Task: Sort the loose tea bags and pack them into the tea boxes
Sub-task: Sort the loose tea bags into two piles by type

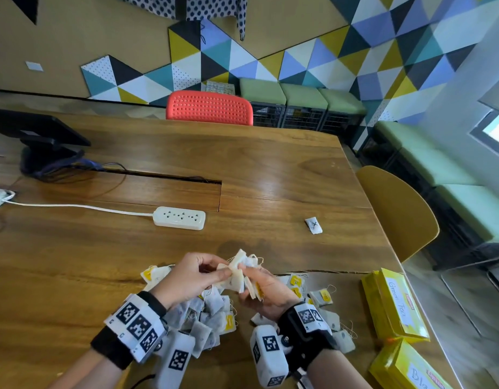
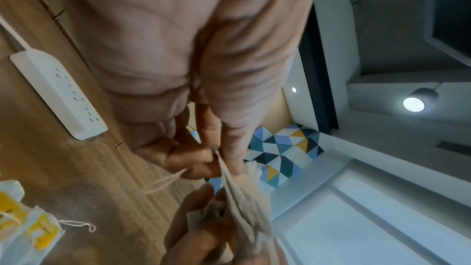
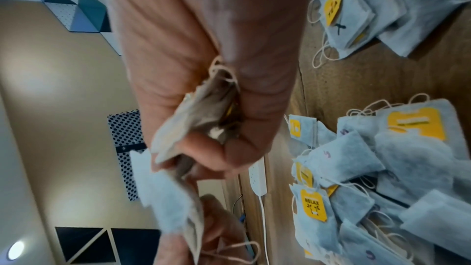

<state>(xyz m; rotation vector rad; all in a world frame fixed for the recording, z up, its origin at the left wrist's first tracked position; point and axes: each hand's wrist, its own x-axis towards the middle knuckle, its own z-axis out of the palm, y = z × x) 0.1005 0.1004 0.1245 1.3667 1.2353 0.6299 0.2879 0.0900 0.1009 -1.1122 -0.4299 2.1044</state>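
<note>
A bunch of pale tea bags (image 1: 242,272) is held up above the table between both hands. My left hand (image 1: 197,276) pinches one edge of the bunch (image 2: 224,166) with thumb and fingertips. My right hand (image 1: 266,293) grips the rest of the bunch (image 3: 201,120) in its curled fingers. Below the hands lies a heap of loose tea bags (image 1: 211,315) with yellow tags, seen close in the right wrist view (image 3: 382,168). Two yellow tea boxes stand at the right: one labelled Green Tea (image 1: 394,307) and one whose label starts with "Bla" (image 1: 405,372).
A single tea bag marked with an X (image 1: 313,225) lies apart toward the right. A white power strip (image 1: 179,217) with its cable sits mid-table. A black monitor stand (image 1: 46,155) is far left. A yellow chair (image 1: 397,211) and a red chair (image 1: 209,108) border the table.
</note>
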